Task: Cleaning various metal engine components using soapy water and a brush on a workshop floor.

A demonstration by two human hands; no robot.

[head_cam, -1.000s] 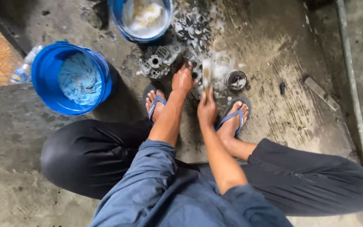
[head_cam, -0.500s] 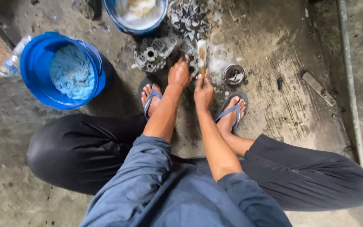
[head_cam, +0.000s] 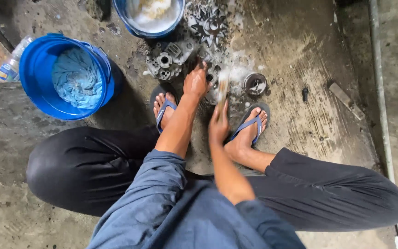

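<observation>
left hand (head_cam: pixel 196 83) pressed flat on soapy part (head_cam: pixel 213 78) to steady it — right hand (head_cam: pixel 218 125) clamped on brush (head_cam: pixel 222 90), scrubbing.

The brush (head_cam: pixel 222 90) in the right hand (head_cam: pixel 218 127) is smeared by motion blur, the left hand (head_cam: pixel 196 83) covers part of a soapy metal part (head_cam: pixel 213 79), and the top edge cuts off the basin (head_cam: pixel 149 18).

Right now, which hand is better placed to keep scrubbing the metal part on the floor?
Right. The right hand grips the brush, whose head is over the soapy metal part. The left hand rests on that part, seemingly steadying it, and holds no tool.
</observation>
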